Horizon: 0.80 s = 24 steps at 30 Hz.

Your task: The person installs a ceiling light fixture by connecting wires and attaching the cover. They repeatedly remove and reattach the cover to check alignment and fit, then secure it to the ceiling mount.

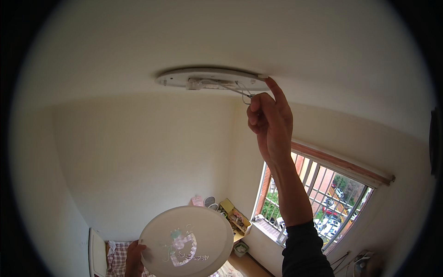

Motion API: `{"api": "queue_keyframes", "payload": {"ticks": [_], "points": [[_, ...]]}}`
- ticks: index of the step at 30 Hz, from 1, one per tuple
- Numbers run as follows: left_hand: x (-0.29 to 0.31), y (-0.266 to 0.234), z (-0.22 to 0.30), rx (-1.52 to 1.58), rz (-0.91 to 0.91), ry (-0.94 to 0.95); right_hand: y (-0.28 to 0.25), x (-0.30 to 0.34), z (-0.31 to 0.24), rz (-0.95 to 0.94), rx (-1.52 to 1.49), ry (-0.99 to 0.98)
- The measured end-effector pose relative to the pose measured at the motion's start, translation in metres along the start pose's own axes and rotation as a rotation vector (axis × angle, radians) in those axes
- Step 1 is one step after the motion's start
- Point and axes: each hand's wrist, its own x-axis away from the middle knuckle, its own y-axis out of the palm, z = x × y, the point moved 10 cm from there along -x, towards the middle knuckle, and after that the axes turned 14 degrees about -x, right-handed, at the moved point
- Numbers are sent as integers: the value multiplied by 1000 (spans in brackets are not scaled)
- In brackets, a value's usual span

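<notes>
Overhead, a round white ceiling lamp base point(180, 79) is fixed to the ceiling, with thin wires point(230, 87) hanging under it. My right hand point(274, 117) reaches up to its right edge. The index finger is stretched out and its tip touches the rim by a small pale clip point(263, 76). The other fingers are curled closed where the wires end; whether they grip a wire is hidden. Below, my left hand point(134, 256) grips a round white lamp cover point(161, 231) by its left edge. A heart-shaped flowery pattern decorates the cover's face.
A barred window point(318, 194) with a wooden curtain rail point(341, 164) is on the right wall. Below stand a bed with a checked cover point(117, 256), a yellow box point(237, 221) of small things and a bin point(241, 249).
</notes>
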Motion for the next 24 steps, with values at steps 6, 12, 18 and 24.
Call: {"api": "queue_keyframes", "payload": {"ticks": [6, 12, 18, 24], "points": [[-3, 7, -1, -12, -26, -24, 8, 1, 5, -21, -10, 4], [-4, 11, -2, -1, -2, -32, 19, 3, 6, -51, 31, -59], [-2, 16, 8, -23, -8, -29, 10, 7, 9, -64, 51, 26], [-5, 18, 45, 23, 6, 4, -32, 36, 16, -53, 521, 116]]}}
